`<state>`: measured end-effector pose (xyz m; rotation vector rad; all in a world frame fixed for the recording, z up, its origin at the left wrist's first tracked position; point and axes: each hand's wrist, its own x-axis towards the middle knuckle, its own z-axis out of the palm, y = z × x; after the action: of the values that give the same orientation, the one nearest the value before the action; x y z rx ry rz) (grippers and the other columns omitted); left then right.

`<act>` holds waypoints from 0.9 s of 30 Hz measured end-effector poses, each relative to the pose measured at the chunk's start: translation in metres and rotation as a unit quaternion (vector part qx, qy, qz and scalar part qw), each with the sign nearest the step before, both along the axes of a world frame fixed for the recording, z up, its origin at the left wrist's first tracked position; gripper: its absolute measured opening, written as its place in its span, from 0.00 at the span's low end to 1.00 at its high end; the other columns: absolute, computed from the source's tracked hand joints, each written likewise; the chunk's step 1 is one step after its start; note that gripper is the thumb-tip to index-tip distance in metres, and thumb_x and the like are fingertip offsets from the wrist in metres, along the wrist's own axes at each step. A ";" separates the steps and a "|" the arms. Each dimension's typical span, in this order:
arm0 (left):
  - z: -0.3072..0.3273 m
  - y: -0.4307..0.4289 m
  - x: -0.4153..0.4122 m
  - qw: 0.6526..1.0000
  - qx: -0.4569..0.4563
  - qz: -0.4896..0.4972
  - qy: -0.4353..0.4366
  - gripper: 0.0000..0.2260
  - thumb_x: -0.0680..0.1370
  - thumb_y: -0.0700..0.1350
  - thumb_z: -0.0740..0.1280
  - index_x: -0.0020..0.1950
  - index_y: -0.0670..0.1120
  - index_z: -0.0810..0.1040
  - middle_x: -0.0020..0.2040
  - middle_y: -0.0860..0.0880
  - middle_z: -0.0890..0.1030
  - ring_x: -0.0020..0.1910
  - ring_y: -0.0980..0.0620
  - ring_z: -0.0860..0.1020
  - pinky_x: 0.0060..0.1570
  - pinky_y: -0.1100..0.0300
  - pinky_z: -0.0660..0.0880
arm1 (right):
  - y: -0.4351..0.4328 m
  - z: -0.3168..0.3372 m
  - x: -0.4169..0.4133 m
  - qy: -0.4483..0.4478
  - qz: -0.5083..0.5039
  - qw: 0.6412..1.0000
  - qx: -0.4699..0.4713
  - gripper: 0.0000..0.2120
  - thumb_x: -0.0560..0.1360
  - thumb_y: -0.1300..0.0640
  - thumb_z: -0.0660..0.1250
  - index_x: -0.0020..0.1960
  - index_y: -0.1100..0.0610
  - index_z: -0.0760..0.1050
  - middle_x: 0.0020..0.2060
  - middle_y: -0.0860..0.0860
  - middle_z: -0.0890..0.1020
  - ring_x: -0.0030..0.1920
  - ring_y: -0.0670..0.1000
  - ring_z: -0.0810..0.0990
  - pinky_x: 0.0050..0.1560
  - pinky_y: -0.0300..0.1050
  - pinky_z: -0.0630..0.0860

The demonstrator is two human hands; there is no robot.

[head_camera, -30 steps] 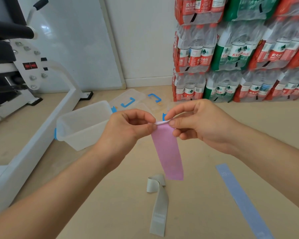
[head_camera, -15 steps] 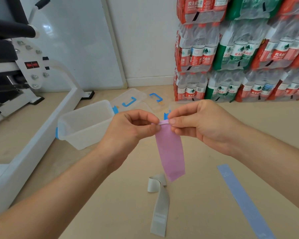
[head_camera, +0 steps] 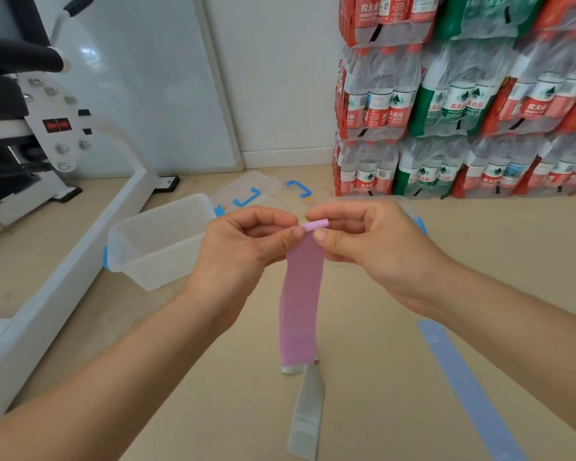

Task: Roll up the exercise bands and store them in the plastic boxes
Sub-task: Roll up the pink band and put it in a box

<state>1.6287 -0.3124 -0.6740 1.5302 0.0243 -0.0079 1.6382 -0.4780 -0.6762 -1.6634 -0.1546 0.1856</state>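
At far left stands a white exercise machine (head_camera: 57,207) on the floor (head_camera: 379,410). Just right of its base sits an open clear box (head_camera: 160,241) with blue clips, its long axis running left to right; clear lids (head_camera: 246,194) with blue handles lie beyond it. In the middle, the left hand (head_camera: 243,247) pinches the top end of a pink band (head_camera: 301,294) between thumb and forefinger. The band's top is rolled into a small tight tube lying left to right; the rest hangs straight down, long axis vertical. Below it a grey band (head_camera: 306,410) lies on the floor, pointing near to far, its far end folded over. The right hand (head_camera: 373,247) grips the roll's other end with its fingertips. A blue band (head_camera: 466,390) lies flat at near right, running diagonally. Shrink-wrapped bottle packs (head_camera: 463,104) are stacked at far right.
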 end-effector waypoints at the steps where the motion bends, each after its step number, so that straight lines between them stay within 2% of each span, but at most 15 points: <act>1: 0.000 0.000 0.000 1.000 0.004 0.005 -0.003 0.06 0.62 0.42 0.75 0.37 0.47 0.82 0.38 0.43 0.85 0.40 0.47 0.84 0.49 0.52 0.79 | 0.001 -0.001 0.000 0.001 -0.004 1.000 0.008 0.11 0.74 0.64 0.69 0.55 0.58 0.80 0.48 0.56 0.85 0.49 0.53 0.84 0.49 0.42 0.80; 3: -0.001 0.000 0.001 0.999 0.030 0.018 -0.016 0.06 0.64 0.40 0.76 0.38 0.46 0.82 0.38 0.44 0.85 0.40 0.48 0.84 0.48 0.54 0.80 | 0.002 -0.002 0.000 0.008 -0.007 1.000 0.020 0.10 0.74 0.64 0.69 0.54 0.61 0.81 0.47 0.58 0.85 0.50 0.55 0.84 0.51 0.45 0.81; 6: -0.002 0.000 0.002 0.996 0.069 0.037 -0.035 0.07 0.67 0.36 0.76 0.38 0.47 0.82 0.36 0.46 0.85 0.39 0.50 0.84 0.46 0.57 0.79 | 0.001 -0.002 0.000 0.020 -0.009 0.999 0.040 0.08 0.73 0.64 0.69 0.52 0.61 0.82 0.46 0.58 0.86 0.45 0.50 0.84 0.46 0.42 0.81; 9: -0.002 0.001 0.003 0.995 0.082 0.041 -0.043 0.08 0.67 0.36 0.76 0.38 0.47 0.81 0.37 0.46 0.85 0.39 0.50 0.84 0.44 0.59 0.79 | 0.002 -0.002 0.000 0.020 -0.008 1.000 0.022 0.07 0.74 0.62 0.69 0.51 0.59 0.83 0.45 0.57 0.86 0.43 0.48 0.82 0.44 0.42 0.79; 11: -0.003 0.001 0.004 0.994 0.090 0.038 -0.045 0.08 0.67 0.36 0.76 0.40 0.47 0.81 0.38 0.45 0.86 0.40 0.50 0.84 0.44 0.59 0.79 | 0.001 -0.002 0.001 0.026 -0.016 0.999 0.011 0.05 0.74 0.61 0.70 0.49 0.56 0.83 0.44 0.56 0.86 0.40 0.47 0.80 0.38 0.39 0.74; 14: -0.004 0.002 0.004 0.994 0.102 0.018 -0.030 0.10 0.66 0.38 0.77 0.43 0.48 0.82 0.41 0.44 0.85 0.42 0.49 0.83 0.47 0.52 0.79 | 0.000 -0.003 0.002 0.037 -0.025 0.999 0.013 0.04 0.73 0.62 0.70 0.47 0.56 0.82 0.40 0.54 0.86 0.35 0.47 0.78 0.33 0.37 0.69; 18: -0.005 0.002 0.004 0.996 0.083 0.010 -0.014 0.09 0.65 0.39 0.78 0.41 0.47 0.83 0.42 0.38 0.84 0.42 0.42 0.81 0.52 0.40 0.78 | -0.002 -0.003 0.003 0.046 -0.025 0.998 0.038 0.04 0.73 0.65 0.70 0.45 0.58 0.81 0.38 0.58 0.82 0.33 0.49 0.73 0.33 0.39 0.70; 23: -0.005 0.002 0.004 1.000 0.016 -0.012 0.003 0.09 0.61 0.42 0.75 0.40 0.46 0.83 0.39 0.44 0.83 0.42 0.47 0.81 0.48 0.54 0.79 | -0.004 -0.001 0.006 0.054 -0.010 0.997 0.055 0.05 0.72 0.67 0.70 0.45 0.59 0.81 0.38 0.59 0.81 0.39 0.54 0.73 0.35 0.39 0.74; 25: -0.004 0.002 0.003 0.999 -0.001 -0.032 0.029 0.11 0.64 0.43 0.74 0.44 0.43 0.82 0.43 0.41 0.84 0.43 0.47 0.83 0.46 0.57 0.79 | -0.003 -0.002 0.006 0.052 -0.009 0.997 0.058 0.05 0.72 0.68 0.70 0.44 0.59 0.81 0.36 0.57 0.81 0.39 0.55 0.74 0.35 0.39 0.74; 27: -0.005 0.002 0.003 0.998 0.013 -0.040 0.044 0.13 0.68 0.44 0.72 0.49 0.39 0.83 0.48 0.40 0.85 0.46 0.45 0.83 0.47 0.57 0.80 | -0.003 -0.003 0.006 0.050 -0.009 0.997 0.062 0.05 0.71 0.68 0.70 0.44 0.60 0.81 0.34 0.55 0.81 0.39 0.54 0.74 0.36 0.39 0.74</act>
<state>1.6313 -0.3106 -0.6789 1.5551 0.0330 -0.1388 1.6443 -0.4811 -0.6793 -1.5279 -0.0744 0.2409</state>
